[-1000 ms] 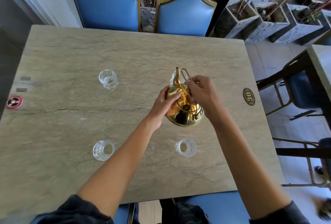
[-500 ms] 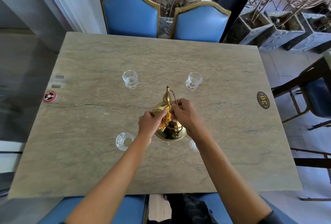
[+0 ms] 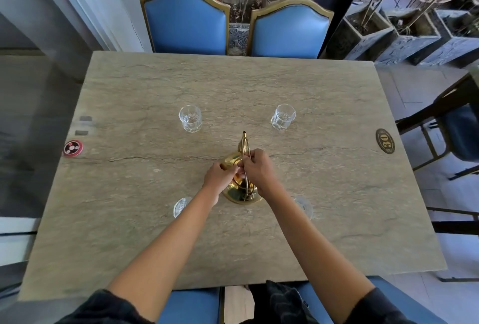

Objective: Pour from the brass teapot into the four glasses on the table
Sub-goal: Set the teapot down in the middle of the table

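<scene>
The brass teapot point(image 3: 239, 194) is at the middle of the stone table point(image 3: 129, 220), spout pointing away from me. My right hand point(image 3: 259, 172) grips its thin wire handle from above. My left hand point(image 3: 219, 174) rests on the lid and left shoulder of the pot. Two clear cut glasses stand upright at the far side, the far left glass point(image 3: 190, 118) and the far right glass point(image 3: 283, 117). The near left glass point(image 3: 180, 207) is partly behind my left forearm. The near right glass point(image 3: 304, 207) is mostly hidden by my right forearm.
Two blue chairs point(image 3: 186, 22) stand at the table's far edge. A round "30" plaque point(image 3: 385, 140) is on the right side of the table and a red round disc point(image 3: 73, 147) on the left edge. Stone planters point(image 3: 368, 35) and another chair stand to the right.
The teapot and both hands have moved from beside the far right glass back toward the table's middle. The camera has risen, so the whole table shows.
</scene>
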Demonstrator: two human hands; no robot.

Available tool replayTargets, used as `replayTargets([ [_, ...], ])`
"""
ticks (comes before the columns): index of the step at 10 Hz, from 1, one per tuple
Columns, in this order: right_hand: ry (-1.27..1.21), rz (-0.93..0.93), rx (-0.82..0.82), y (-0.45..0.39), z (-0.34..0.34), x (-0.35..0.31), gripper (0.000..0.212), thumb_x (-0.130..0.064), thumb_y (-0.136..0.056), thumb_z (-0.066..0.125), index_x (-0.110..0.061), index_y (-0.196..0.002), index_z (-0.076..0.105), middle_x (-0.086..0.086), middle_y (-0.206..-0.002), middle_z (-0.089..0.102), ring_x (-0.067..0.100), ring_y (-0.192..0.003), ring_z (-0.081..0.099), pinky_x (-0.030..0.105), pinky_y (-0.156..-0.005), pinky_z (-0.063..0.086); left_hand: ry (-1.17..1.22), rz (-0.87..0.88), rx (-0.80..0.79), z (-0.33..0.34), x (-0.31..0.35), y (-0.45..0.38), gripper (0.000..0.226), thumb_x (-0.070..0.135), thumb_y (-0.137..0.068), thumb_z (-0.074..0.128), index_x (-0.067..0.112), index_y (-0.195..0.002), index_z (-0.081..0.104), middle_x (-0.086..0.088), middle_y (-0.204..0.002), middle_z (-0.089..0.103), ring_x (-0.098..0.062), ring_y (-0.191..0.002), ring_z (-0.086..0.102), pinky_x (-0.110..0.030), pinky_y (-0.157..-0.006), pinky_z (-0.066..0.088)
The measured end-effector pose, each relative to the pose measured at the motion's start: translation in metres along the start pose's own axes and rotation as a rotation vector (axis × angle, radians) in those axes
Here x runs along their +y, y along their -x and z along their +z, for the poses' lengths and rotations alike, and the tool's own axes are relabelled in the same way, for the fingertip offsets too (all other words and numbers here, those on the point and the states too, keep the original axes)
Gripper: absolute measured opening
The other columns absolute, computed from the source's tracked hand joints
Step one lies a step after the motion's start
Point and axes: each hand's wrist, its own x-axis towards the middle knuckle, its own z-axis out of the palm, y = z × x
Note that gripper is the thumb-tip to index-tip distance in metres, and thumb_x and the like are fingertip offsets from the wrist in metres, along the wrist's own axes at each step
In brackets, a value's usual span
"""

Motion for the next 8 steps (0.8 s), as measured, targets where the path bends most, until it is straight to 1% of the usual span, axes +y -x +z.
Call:
replayTargets([
  [1,-0.026,0.016,0.024,-0.009,0.004,-0.003,0.026,-0.009,-0.098,0.047,0.004,-0.086,0.066,0.015,-0.068,0.073,0.027,-0.063,0.071,0.043,-0.066,0.06,-0.004,0.008,-0.001,0.0,0.003,-0.012,0.044,0.045,-0.089,0.067,0.016,-0.122,0.067,-0.007,-0.109,0.072,-0.027,-0.103,0.067,-0.035,-0.074,0.049],
  [2,-0.013,0.022,0.037,-0.017,0.006,-0.007,0.027,-0.009,-0.099,0.047,0.003,-0.085,0.067,0.012,-0.067,0.072,0.021,-0.06,0.067,0.036,-0.06,0.054,0.016,0.03,-0.007,0.0,0.007,-0.023,0.035,0.041,-0.092,0.067,0.017,-0.118,0.067,-0.003,-0.1,0.072,-0.027,-0.101,0.067,-0.038,-0.08,0.05],
  [3,-0.069,0.028,0.023,-0.028,0.01,-0.007,0.025,-0.007,-0.099,0.047,0.007,-0.089,0.065,0.019,-0.075,0.074,0.024,-0.06,0.068,0.042,-0.065,0.059,0.032,0.038,-0.026,0.0,0.009,-0.032,0.013,0.034,-0.096,0.066,0.021,-0.098,0.068,-0.001,-0.09,0.071,-0.023,-0.089,0.063,-0.036,-0.076,0.046],
  [4,-0.055,0.017,0.016,-0.036,0.011,-0.008,0.025,-0.008,-0.099,0.047,0.004,-0.086,0.063,0.024,-0.08,0.074,0.025,-0.061,0.068,0.049,-0.068,0.061,0.047,0.023,-0.018,0.0,0.015,-0.032,0.016,0.036,-0.096,0.066,0.026,-0.085,0.063,-0.001,-0.091,0.071,-0.024,-0.089,0.064,-0.039,-0.081,0.051],
  [5,-0.082,0.016,0.007,-0.045,0.011,-0.007,0.024,-0.005,-0.097,0.046,-0.001,-0.08,0.062,0.025,-0.078,0.073,0.027,-0.062,0.068,0.056,-0.071,0.061,0.049,0.021,-0.017,0.001,0.016,-0.036,0.013,0.036,-0.096,0.066,0.029,-0.087,0.061,-0.004,-0.101,0.074,-0.025,-0.095,0.065,-0.04,-0.084,0.052],
  [6,-0.087,0.007,0.001,-0.045,0.008,-0.009,0.026,-0.004,-0.099,0.045,-0.002,-0.078,0.061,0.027,-0.079,0.072,0.028,-0.06,0.067,0.057,-0.07,0.061,0.062,0.028,-0.025,0.001,0.019,-0.036,0.006,0.035,-0.092,0.065,0.029,-0.093,0.062,-0.006,-0.109,0.077,-0.027,-0.101,0.067,-0.038,-0.079,0.046],
  [7,-0.014,-0.035,-0.004,-0.048,0.006,-0.006,0.027,-0.011,-0.097,0.047,-0.001,-0.079,0.064,0.022,-0.076,0.075,0.032,-0.066,0.072,0.057,-0.072,0.061,0.081,0.03,-0.035,0.002,0.018,-0.039,0.021,0.04,-0.09,0.068,0.024,-0.103,0.065,-0.006,-0.108,0.075,-0.026,-0.098,0.067,-0.038,-0.078,0.046],
  [8,0.043,-0.039,0.011,-0.044,0.003,-0.006,0.023,-0.026,-0.097,0.051,-0.005,-0.1,0.062,0.014,-0.085,0.075,0.033,-0.081,0.073,0.054,-0.078,0.06,0.057,0.045,-0.005,0.004,0.015,-0.036,0.039,0.048,-0.092,0.069,0.016,-0.114,0.065,-0.006,-0.106,0.072,-0.026,-0.099,0.066,-0.035,-0.074,0.047],
])
